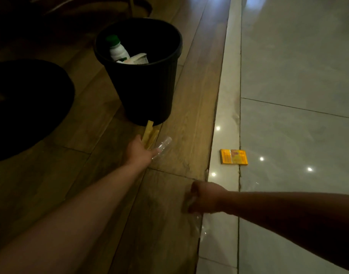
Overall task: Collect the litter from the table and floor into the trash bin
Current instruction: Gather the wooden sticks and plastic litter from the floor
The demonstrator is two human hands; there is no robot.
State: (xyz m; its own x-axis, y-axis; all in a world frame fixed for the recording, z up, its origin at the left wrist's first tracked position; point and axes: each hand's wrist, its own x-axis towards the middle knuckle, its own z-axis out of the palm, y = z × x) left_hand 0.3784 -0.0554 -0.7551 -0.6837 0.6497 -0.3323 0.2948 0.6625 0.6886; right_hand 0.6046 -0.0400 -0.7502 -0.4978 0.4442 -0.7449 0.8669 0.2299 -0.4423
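The left hand (139,150) is low at the foot of the black trash bin (148,91), fingers closed around a clear plastic cup (163,146) and flat yellow-brown paper strips (149,133); the right hand (206,197) is fisted on something clear and crinkled, seemingly plastic wrap (197,224), trailing to the floor; the bin already holds a white bottle (118,49) and cartons; lift both loads well above the rim before letting go, since thin film drifts; a yellow box (234,157) lies on the pale tiles, apart, for afterwards.
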